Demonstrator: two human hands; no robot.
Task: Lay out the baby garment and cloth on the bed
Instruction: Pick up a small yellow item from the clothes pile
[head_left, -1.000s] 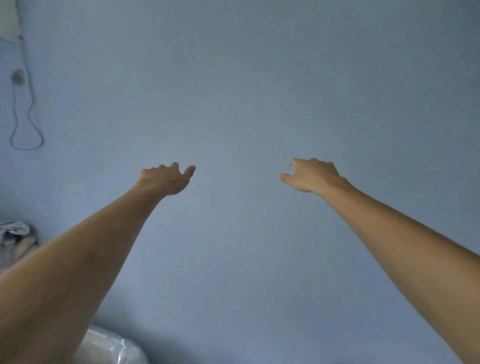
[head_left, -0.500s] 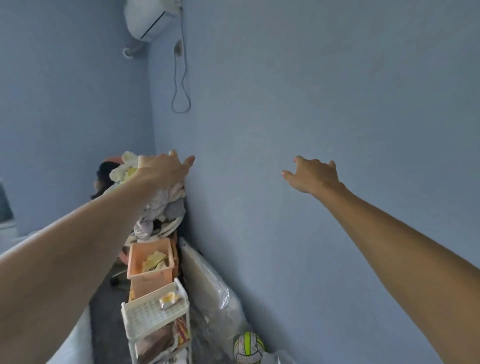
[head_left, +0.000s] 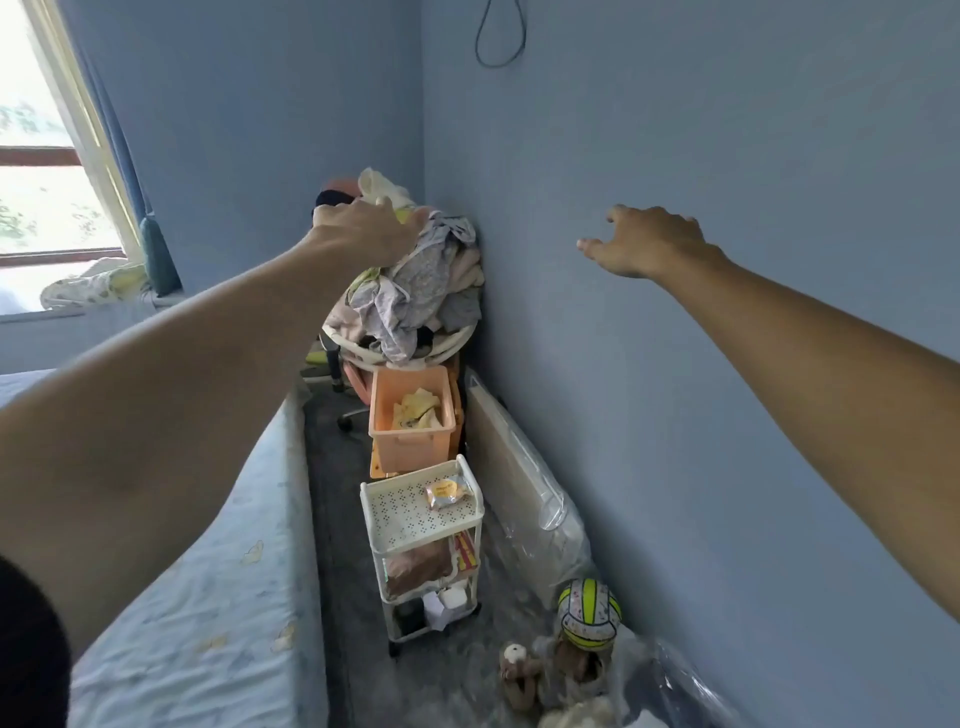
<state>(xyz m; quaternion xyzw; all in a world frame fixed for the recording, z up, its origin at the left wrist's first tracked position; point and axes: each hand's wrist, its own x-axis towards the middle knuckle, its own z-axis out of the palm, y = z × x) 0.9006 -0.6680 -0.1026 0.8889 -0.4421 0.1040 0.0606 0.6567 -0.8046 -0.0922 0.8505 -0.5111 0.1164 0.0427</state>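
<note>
Two bare arms reaching forward, hands well apart. Left hand (head_left: 366, 231) stretched out to the top of the heap of clothes (head_left: 415, 291), back of hand toward the camera, fingers bent down onto a pale yellow cloth (head_left: 382, 192) at the heap's crest; impossible to tell whether gripping or merely resting there. Right hand (head_left: 641, 241) held in the air beside the blue wall (head_left: 727, 156), fingers spread and relaxed, grasping nothing. Below the left hand, heap piled on a round white seat, then an orange basket (head_left: 410, 415) with yellow fabric inside, then a white trolley (head_left: 421, 540) nearer the camera. Under the left forearm, the bed (head_left: 208, 597) in a pale blue printed sheet. Below the right forearm, on the floor, a yellow-and-white ball (head_left: 589, 613) beside a plastic-wrapped panel (head_left: 524, 488).
</note>
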